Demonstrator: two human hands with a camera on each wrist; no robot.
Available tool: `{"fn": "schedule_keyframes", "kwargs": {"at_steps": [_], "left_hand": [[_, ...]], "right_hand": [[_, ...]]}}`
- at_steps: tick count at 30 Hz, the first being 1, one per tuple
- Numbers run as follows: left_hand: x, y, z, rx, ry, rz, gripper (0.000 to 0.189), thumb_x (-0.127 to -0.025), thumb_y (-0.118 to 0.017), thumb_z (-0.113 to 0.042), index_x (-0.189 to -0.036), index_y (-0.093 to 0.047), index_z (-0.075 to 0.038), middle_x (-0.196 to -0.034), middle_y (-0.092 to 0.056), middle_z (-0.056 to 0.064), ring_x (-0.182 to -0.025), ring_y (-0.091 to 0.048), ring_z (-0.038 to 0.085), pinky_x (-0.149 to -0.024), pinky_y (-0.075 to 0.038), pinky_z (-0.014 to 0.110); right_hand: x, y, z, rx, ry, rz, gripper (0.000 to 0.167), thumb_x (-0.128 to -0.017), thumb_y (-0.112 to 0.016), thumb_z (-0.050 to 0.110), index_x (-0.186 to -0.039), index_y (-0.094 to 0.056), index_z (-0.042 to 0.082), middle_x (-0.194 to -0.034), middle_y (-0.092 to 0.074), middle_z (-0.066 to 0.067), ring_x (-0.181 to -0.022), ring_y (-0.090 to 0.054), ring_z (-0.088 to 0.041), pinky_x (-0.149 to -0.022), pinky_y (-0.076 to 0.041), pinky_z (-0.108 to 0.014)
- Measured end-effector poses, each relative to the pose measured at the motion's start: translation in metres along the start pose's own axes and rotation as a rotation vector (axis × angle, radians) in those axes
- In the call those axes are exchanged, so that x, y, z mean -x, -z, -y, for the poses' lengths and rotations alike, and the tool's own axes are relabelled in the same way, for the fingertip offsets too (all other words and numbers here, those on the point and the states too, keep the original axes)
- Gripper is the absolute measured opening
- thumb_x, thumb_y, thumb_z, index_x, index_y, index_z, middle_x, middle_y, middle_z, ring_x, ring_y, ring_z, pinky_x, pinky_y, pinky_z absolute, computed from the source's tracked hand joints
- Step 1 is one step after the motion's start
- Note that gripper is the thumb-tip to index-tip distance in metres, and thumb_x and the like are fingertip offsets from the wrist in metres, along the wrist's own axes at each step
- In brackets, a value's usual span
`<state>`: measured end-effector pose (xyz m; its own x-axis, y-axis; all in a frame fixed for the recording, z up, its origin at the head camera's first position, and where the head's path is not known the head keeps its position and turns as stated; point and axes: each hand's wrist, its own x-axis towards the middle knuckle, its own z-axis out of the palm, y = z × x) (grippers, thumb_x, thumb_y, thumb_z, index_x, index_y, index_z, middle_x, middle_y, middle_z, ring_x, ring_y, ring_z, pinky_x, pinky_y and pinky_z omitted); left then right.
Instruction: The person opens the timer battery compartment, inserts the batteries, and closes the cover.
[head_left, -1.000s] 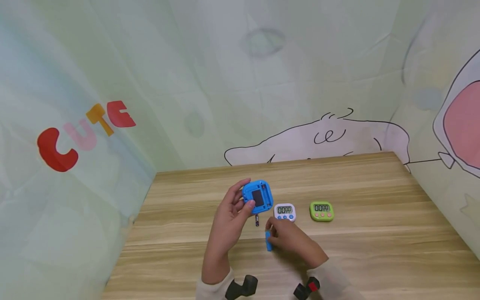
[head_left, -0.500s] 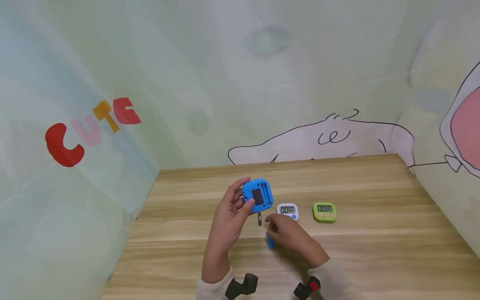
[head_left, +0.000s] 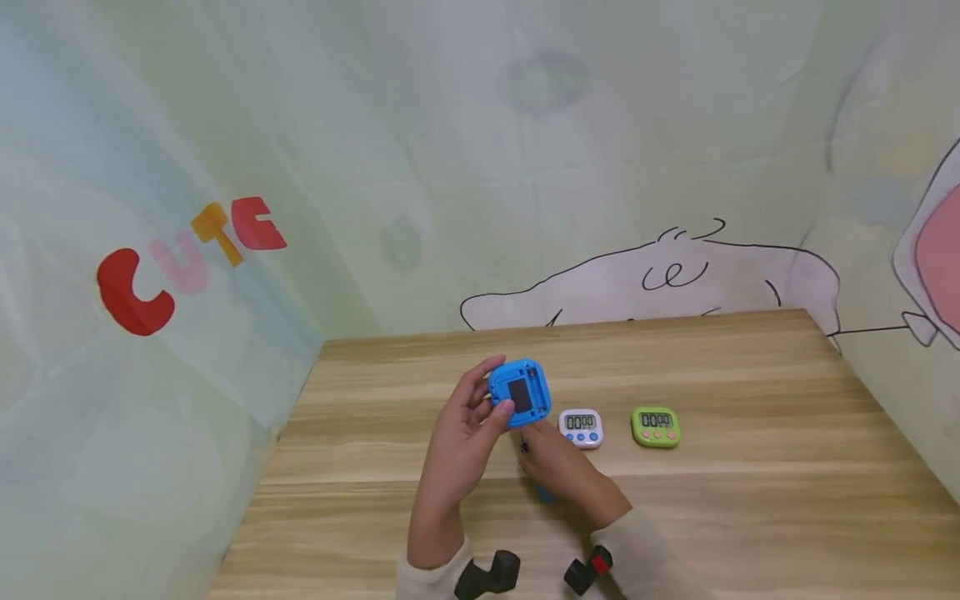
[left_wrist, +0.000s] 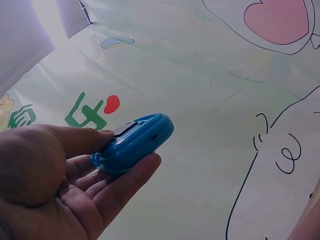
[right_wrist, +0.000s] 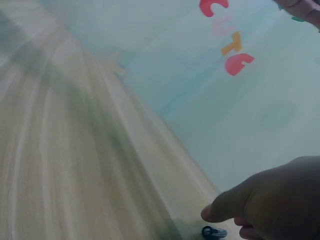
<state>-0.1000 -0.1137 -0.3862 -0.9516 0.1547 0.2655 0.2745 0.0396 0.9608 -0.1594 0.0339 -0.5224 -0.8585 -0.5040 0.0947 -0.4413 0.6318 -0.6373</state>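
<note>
My left hand (head_left: 459, 437) holds a blue digital timer (head_left: 520, 393) up above the table, its back facing me and its battery bay uncovered. The left wrist view shows the thumb on the back of the timer (left_wrist: 132, 147) and the fingers beneath it. Just below the timer, my right hand (head_left: 564, 465) has its thumb and fingers around a small dark battery (head_left: 524, 445), close over the tabletop. In the right wrist view the battery (right_wrist: 214, 232) appears beside the thumb tip. A blue battery cover (head_left: 545, 493) lies under the right hand, mostly hidden.
A white timer (head_left: 581, 428) with blue buttons lies just right of the hands. Farther right is a green timer (head_left: 656, 427) with pink buttons. The wooden table (head_left: 765, 500) ends at a printed cloth backdrop (head_left: 420, 167) at the back and sides.
My right hand has moved from the blue battery cover forward and left to the battery, leaving the cover on the table. My left hand keeps holding the blue timer in nearly the same spot.
</note>
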Motion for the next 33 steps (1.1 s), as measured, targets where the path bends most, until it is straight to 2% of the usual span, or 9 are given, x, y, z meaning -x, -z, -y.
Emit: {"fn": "schedule_keyframes", "kwargs": {"at_steps": [7,16,18,21,23,28,33], "left_hand": [[0.0,-0.003,-0.002,-0.011,0.008,0.009,0.05,-0.097,-0.061,-0.015,-0.143,-0.045,-0.027,-0.137,-0.054,0.011,-0.117,-0.059,0.029,-0.085,-0.056,0.036],[0.0,-0.004,-0.003,-0.004,0.0,0.012,0.05,-0.097,-0.061,-0.013,-0.143,-0.045,-0.026,-0.137,-0.054,0.012,-0.118,-0.059,0.028,-0.085,-0.056,0.036],[0.0,-0.004,-0.003,0.005,-0.004,0.016,0.05,-0.097,-0.06,-0.012,-0.143,-0.045,-0.025,-0.137,-0.054,0.012,-0.118,-0.059,0.029,-0.084,-0.056,0.036],[0.0,-0.003,-0.003,0.014,-0.005,0.017,0.05,-0.098,-0.06,-0.011,-0.143,-0.045,-0.024,-0.137,-0.054,0.013,-0.118,-0.058,0.029,-0.084,-0.056,0.036],[0.001,-0.003,-0.003,0.017,-0.006,0.016,0.049,-0.098,-0.06,-0.011,-0.143,-0.045,-0.023,-0.137,-0.054,0.014,-0.118,-0.059,0.029,-0.084,-0.056,0.037],[0.001,-0.002,-0.003,0.008,0.003,0.012,0.049,-0.097,-0.061,-0.014,-0.143,-0.045,-0.024,-0.136,-0.055,0.013,-0.116,-0.06,0.03,-0.083,-0.057,0.036],[0.001,-0.002,-0.002,-0.003,0.026,0.002,0.05,-0.097,-0.061,-0.015,-0.143,-0.045,-0.025,-0.136,-0.054,0.014,-0.116,-0.06,0.031,-0.083,-0.056,0.036]], "right_hand": [[0.003,-0.002,-0.001,0.091,-0.033,-0.017,0.05,-0.094,-0.057,0.003,-0.143,-0.046,0.007,-0.137,-0.053,-0.017,-0.127,-0.05,-0.032,-0.106,-0.041,-0.047],[0.003,0.0,-0.001,0.177,0.019,-0.078,0.042,-0.091,-0.063,0.003,-0.132,-0.057,0.004,-0.122,-0.062,-0.018,-0.114,-0.059,-0.033,-0.097,-0.048,-0.047],[0.004,0.004,0.0,0.174,0.008,-0.083,0.039,-0.092,-0.064,0.006,-0.13,-0.058,0.003,-0.118,-0.063,-0.017,-0.11,-0.06,-0.032,-0.095,-0.05,-0.047],[0.008,0.017,0.006,0.139,-0.031,-0.097,0.037,-0.095,-0.063,0.013,-0.13,-0.059,0.004,-0.117,-0.064,-0.014,-0.107,-0.061,-0.028,-0.094,-0.051,-0.046],[0.013,0.032,0.014,0.103,-0.031,-0.136,0.037,-0.094,-0.065,0.015,-0.129,-0.059,0.004,-0.118,-0.064,-0.014,-0.108,-0.061,-0.029,-0.093,-0.051,-0.047],[0.029,0.072,0.031,0.09,0.051,-0.3,0.039,-0.09,-0.071,0.016,-0.127,-0.063,0.004,-0.124,-0.063,-0.014,-0.117,-0.058,-0.033,-0.095,-0.051,-0.048],[0.048,0.104,0.041,0.103,0.118,-0.413,0.046,-0.091,-0.071,0.019,-0.133,-0.059,0.007,-0.131,-0.059,-0.01,-0.122,-0.055,-0.029,-0.096,-0.05,-0.046]]}}
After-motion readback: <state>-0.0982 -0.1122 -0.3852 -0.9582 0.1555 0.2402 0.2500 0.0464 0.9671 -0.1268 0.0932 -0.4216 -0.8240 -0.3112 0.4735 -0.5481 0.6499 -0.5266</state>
